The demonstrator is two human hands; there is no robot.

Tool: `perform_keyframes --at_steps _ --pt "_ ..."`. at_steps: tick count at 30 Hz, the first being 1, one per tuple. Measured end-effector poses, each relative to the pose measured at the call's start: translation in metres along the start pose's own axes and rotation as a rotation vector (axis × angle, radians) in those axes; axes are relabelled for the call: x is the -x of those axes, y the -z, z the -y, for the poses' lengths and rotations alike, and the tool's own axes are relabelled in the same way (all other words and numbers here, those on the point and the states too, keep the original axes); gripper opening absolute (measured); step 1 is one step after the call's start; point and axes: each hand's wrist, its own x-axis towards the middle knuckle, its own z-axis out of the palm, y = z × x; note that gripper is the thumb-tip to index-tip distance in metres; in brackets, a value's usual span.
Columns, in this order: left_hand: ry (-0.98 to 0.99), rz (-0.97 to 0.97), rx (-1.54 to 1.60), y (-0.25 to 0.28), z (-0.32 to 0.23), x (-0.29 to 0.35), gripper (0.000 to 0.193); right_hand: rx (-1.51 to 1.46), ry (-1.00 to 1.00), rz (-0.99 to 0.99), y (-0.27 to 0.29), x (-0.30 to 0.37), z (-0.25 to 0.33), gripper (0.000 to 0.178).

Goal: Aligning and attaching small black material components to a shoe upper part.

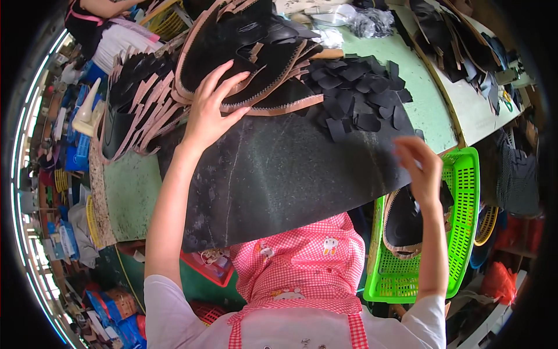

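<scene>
My left hand (pixel 210 110) lies with fingers spread on the lower edge of a pile of black shoe upper pieces (pixel 232 43) with tan, zigzag-stitched borders. My right hand (pixel 423 166), smeared by motion, is raised near the right edge of the black work mat (pixel 285 174), beside a bright green plastic basket (pixel 472 232). Its fingers look bent, but whether they pinch anything is not clear. A black piece with the same tan border (pixel 401 224) lies in the basket, partly behind my right forearm. Small black patches (pixel 354 81) are heaped right of the pile.
More tan-edged pieces (pixel 139 104) are stacked at the left on a green table (pixel 133 203). Clear plastic bags (pixel 372 23) lie at the far side. Another stack of black pieces (pixel 453 41) is at the far right. Under the table is a red basket (pixel 218 270). A co-worker's arm (pixel 107 7) shows far left.
</scene>
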Motion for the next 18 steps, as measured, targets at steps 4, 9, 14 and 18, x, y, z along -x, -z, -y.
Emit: perform_keyframes --at_steps 4,9,14,18 --pt "0.030 -0.081 -0.025 0.002 0.015 0.003 0.059 0.251 0.318 0.122 -0.073 -0.056 0.038 0.031" --pt "0.027 -0.314 -0.012 -0.004 0.029 0.010 0.017 0.365 0.340 0.255 -0.095 -0.068 0.030 0.033" --pt "-0.249 -0.296 -0.020 0.065 -0.028 0.035 0.012 0.337 0.220 0.263 -0.085 -0.065 0.017 0.034" --pt "-0.134 0.180 0.221 0.088 -0.073 0.126 0.019 0.448 0.276 0.225 -0.084 -0.059 0.031 0.038"
